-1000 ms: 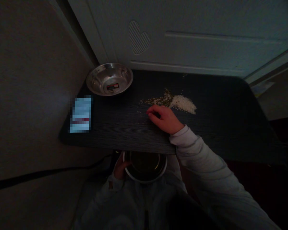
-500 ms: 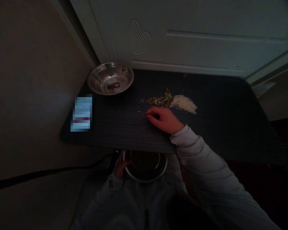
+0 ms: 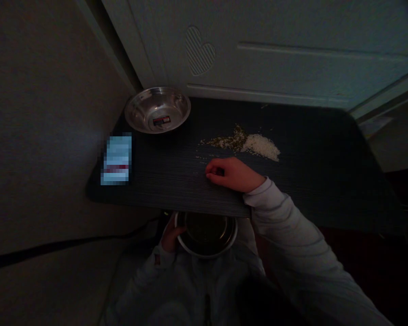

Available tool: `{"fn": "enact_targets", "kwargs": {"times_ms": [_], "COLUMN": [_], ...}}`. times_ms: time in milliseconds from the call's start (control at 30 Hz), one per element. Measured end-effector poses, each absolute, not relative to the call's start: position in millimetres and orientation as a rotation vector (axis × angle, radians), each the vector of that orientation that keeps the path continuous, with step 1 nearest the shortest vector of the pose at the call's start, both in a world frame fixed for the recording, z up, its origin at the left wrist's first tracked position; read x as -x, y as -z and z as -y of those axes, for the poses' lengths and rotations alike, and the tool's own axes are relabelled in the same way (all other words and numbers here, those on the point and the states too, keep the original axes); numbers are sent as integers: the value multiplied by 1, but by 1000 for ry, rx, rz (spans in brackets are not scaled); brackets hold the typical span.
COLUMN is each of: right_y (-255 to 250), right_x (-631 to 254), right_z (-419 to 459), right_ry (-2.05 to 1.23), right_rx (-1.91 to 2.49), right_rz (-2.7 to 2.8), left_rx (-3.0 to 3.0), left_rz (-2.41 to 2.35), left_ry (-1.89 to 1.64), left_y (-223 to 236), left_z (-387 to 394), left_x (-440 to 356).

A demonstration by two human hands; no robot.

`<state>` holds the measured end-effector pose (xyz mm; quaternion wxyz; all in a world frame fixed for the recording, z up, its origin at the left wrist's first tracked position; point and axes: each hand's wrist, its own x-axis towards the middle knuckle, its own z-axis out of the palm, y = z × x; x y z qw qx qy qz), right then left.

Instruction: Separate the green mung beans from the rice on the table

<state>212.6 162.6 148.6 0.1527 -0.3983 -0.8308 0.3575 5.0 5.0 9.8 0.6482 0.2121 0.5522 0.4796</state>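
Just beyond the right hand's [image 3: 236, 174] loosely curled fingers [image 3: 215, 165] lie grains [image 3: 261, 146], any hold unclear.

A home, apparently; heart-embossed panel [image 3: 258, 68]

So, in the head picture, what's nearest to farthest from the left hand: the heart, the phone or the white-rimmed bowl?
1. White-rimmed bowl: in the left hand.
2. Phone: tabletop's left end.
3. Heart: panel behind the tabletop.
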Motion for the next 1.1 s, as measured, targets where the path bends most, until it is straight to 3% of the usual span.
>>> {"fn": "enact_targets", "kwargs": {"times_ms": [1100], "right_y": [-158], "right_x": [-214], "right_z": [-161], "right_ry": [-1039], "right_rx": [975], "right_rz": [2784], "left_rx": [-461], "left_rz": [-1261], "left_ry": [-1057], "left_y": [-14], "left_z": [-5], "left_x": [-8]}}
